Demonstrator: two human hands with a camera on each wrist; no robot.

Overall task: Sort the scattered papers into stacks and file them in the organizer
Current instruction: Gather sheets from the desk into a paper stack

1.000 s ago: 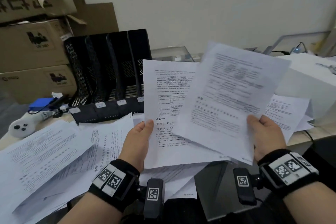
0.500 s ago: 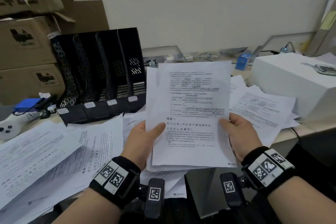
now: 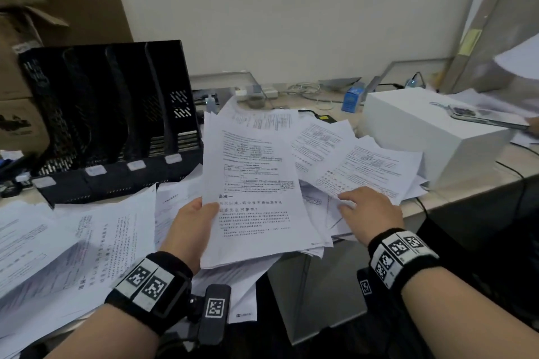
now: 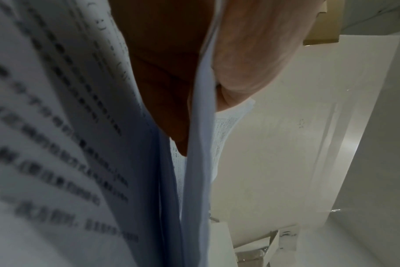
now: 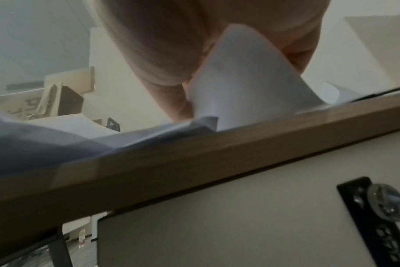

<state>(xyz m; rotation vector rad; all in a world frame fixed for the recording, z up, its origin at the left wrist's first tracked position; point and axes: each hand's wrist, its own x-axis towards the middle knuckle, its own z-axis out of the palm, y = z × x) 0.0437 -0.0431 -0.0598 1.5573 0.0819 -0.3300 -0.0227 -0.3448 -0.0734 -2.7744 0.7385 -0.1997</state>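
My left hand (image 3: pixel 204 213) grips a stack of printed sheets (image 3: pixel 253 189) by its left edge and holds it tilted above the desk. In the left wrist view the thumb (image 4: pixel 251 54) presses on top of the stack's edge (image 4: pixel 199 162), with fingers underneath. My right hand (image 3: pixel 358 207) is down on the loose papers (image 3: pixel 364 166) to the right of the stack. In the right wrist view a sheet (image 5: pixel 244 81) curls up between thumb and fingers. The black slotted organizer (image 3: pixel 116 114) stands at the back left, its slots dark inside.
More scattered sheets (image 3: pixel 73 242) cover the desk on the left. A white box (image 3: pixel 431 137) with a phone (image 3: pixel 481 118) on it stands at the right. Cardboard boxes (image 3: pixel 17 114) are behind the organizer. Cables and a small blue box (image 3: pixel 351 99) lie by the wall.
My right hand laid its sheet onto the stack, let go, and moved down and right onto the loose papers. The left hand kept the stack.
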